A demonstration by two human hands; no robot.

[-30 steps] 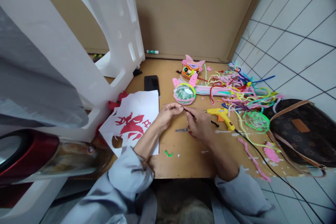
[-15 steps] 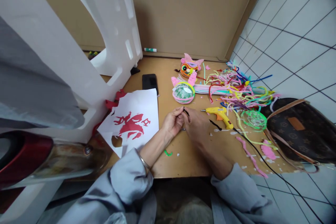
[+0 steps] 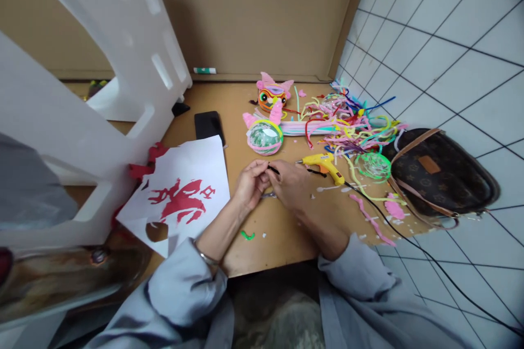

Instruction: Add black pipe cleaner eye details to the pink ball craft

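My left hand (image 3: 249, 182) and my right hand (image 3: 291, 182) meet over the middle of the table, fingertips pinched round a short black pipe cleaner (image 3: 274, 169). Much of that piece is hidden by the fingers. Right of my right hand lies another black pipe cleaner piece (image 3: 318, 173), beside a yellow hot glue gun (image 3: 323, 162). Just beyond the hands sits a green-and-white ball (image 3: 265, 139) with pink ears and yellow and pink bands. Behind it stands a colourful animal head (image 3: 272, 99) with big eyes. A small metal object (image 3: 268, 194) shows partly between my wrists.
Many coloured pipe cleaners (image 3: 347, 122) are heaped at the back right, near a green mesh ball (image 3: 373, 166) and a brown handbag (image 3: 446, 174). The glue gun's black cord (image 3: 409, 245) runs off the right edge. Left lie a paper with red cutouts (image 3: 219, 161) and a black phone (image 3: 208, 125).
The camera view has swung to the right, so everything appears farther left. Both hands still pinch the black pipe cleaner, with little change in their pose.
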